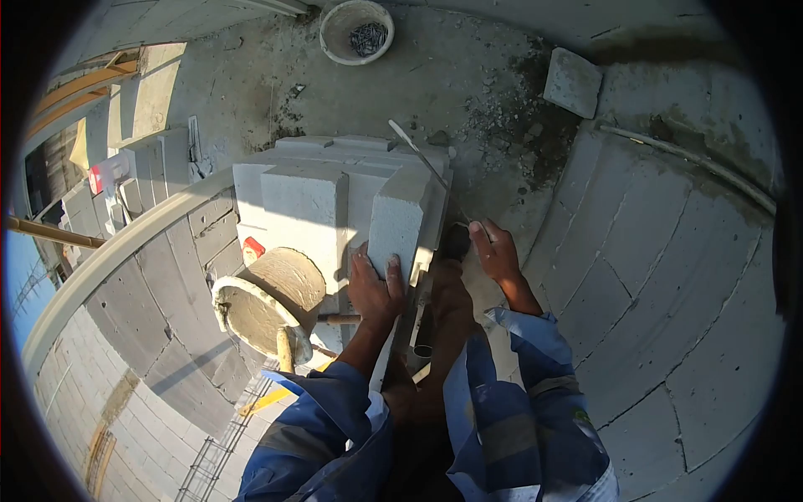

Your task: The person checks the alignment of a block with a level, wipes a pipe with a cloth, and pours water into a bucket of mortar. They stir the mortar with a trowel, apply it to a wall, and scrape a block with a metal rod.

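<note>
My left hand [375, 289] grips the near end of a pale aerated concrete block [396, 222], thumb on one side and fingers on the other. This block rests on a stack of similar blocks [301, 197]. To the right, my right hand [495, 251] is closed around the near end of a long, thin rod-like tool [431, 171]. The tool slants away to the upper left, beside the block; its exact kind does not show. Left of my left hand is a mortar-coated bucket [293, 276], tilted, with a wooden handle [284, 350] at its rim.
A bucket [326, 38] with small metal pieces stands on the dusty floor at the back. Block walls rise on both sides, the right one [619, 309] close to me. A loose block [574, 82] and rubble [502, 125] lie behind. Steel reinforcement [222, 456] is at lower left.
</note>
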Motion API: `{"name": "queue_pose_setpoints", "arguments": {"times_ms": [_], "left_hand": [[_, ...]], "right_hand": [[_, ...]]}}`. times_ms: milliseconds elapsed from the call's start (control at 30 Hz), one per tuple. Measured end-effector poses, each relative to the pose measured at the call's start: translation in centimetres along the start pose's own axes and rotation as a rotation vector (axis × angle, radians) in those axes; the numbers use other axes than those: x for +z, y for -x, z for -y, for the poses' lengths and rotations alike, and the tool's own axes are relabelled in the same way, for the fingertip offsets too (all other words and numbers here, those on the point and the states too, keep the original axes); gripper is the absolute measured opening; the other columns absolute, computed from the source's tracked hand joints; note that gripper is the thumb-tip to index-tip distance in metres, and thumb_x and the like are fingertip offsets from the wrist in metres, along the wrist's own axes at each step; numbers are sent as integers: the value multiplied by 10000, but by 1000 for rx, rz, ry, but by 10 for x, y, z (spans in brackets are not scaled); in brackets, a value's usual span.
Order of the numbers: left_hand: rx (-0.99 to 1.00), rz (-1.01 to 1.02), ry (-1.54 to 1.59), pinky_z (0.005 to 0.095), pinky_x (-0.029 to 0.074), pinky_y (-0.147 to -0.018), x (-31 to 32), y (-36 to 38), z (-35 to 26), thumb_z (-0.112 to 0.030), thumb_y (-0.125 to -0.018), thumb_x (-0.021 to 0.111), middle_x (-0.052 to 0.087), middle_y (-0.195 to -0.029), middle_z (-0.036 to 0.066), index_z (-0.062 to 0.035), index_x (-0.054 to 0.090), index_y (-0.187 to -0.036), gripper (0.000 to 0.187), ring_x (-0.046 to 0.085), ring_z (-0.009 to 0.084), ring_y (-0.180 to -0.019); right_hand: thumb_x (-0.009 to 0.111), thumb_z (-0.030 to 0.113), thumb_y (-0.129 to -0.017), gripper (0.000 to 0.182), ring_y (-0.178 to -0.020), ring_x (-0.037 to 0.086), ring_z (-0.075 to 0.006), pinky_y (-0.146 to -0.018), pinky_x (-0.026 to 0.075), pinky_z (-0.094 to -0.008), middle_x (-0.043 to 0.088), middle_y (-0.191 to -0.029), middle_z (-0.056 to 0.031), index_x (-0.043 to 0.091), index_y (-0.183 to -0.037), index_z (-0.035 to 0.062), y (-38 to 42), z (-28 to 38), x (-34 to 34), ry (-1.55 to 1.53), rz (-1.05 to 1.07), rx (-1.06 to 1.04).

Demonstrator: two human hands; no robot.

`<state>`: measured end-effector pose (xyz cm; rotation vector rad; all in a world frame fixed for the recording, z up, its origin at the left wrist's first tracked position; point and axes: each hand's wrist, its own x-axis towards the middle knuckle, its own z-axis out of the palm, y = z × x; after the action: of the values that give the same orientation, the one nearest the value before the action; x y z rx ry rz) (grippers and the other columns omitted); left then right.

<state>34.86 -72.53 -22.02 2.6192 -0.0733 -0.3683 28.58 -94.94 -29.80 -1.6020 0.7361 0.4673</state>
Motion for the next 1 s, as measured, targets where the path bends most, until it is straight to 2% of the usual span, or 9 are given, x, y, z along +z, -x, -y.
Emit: {"name": "queue_pose_setpoints", "arguments": {"times_ms": [100, 167, 200, 233, 333, 400, 500, 700, 1000], "left_hand": [[-43, -14, 1, 463, 495, -808, 2, -4, 2, -334, -855, 662, 590, -1095, 233, 47, 490, -1245, 572, 597, 448, -986], [-6, 2, 2, 487, 493, -796, -1, -6, -4, -366, -775, 752, 594, -1061, 247, 31, 522, -1197, 623, 613, 437, -947], [16, -33, -34, 465, 511, -785, -3, -7, -8, -457, -666, 839, 605, -1044, 204, 21, 528, -1193, 776, 628, 401, -937], [-18, -67, -18, 465, 511, -785, -3, -11, -12, -457, -666, 839, 605, -1044, 204, 21, 528, -1193, 776, 628, 401, -937], [18, -84, 3, 410, 538, -717, -12, -11, -17, -542, -593, 859, 617, -995, 147, 13, 551, -1159, 851, 652, 339, -868], [-13, -112, 38, 406, 540, -716, -11, -10, -14, -543, -594, 856, 619, -989, 142, 3, 556, -1152, 836, 655, 334, -859], [-20, -141, 50, 402, 541, -720, -13, -11, -17, -551, -596, 846, 624, -990, 134, -16, 564, -1141, 814, 660, 324, -849], [-37, -137, 31, 397, 541, -764, -13, -9, -15, -580, -637, 799, 633, -1047, 114, -47, 547, -1143, 777, 661, 284, -882], [-18, -156, 1, 359, 536, -761, -11, -10, -12, -600, -633, 780, 632, -1073, 107, -45, 574, -1102, 755, 655, 254, -896]], "right_hand": [[522, 404, -992, 414, -641, 522, -364, -623, 434, -387, 571, -701, -197, 603, -877, 15, -7, 31, -46, 93, 59, -187], [526, 394, -990, 406, -624, 527, -367, -607, 435, -408, 565, -692, -189, 599, -848, 21, -14, 73, -73, 248, -22, -193], [529, 390, -988, 407, -618, 535, -372, -603, 437, -422, 565, -688, -184, 598, -831, 20, -16, 97, -87, 483, -30, -255], [533, 386, -986, 410, -613, 544, -377, -598, 439, -436, 566, -683, -179, 597, -814, 19, -20, 121, -99, 715, -42, -325], [584, 361, -958, 393, -576, 558, -357, -549, 430, -445, 554, -654, -161, 592, -755, 25, -29, 185, -126, 915, 116, -460], [646, 350, -916, 393, -512, 537, -323, -483, 404, -423, 526, -610, -138, 577, -686, 39, -28, 220, -130, 1020, 221, -677], [694, 364, -876, 410, -468, 499, -287, -442, 374, -392, 500, -579, -117, 560, -646, 52, -30, 257, -120, 1084, 234, -865], [706, 438, -852, 464, -448, 475, -267, -426, 364, -382, 483, -550, -93, 561, -627, 59, -36, 290, -106, 1274, 337, -899], [711, 451, -844, 459, -437, 483, -252, -419, 377, -372, 481, -539, -85, 581, -637, 62, -40, 290, -105, 1251, 335, -952]]}}
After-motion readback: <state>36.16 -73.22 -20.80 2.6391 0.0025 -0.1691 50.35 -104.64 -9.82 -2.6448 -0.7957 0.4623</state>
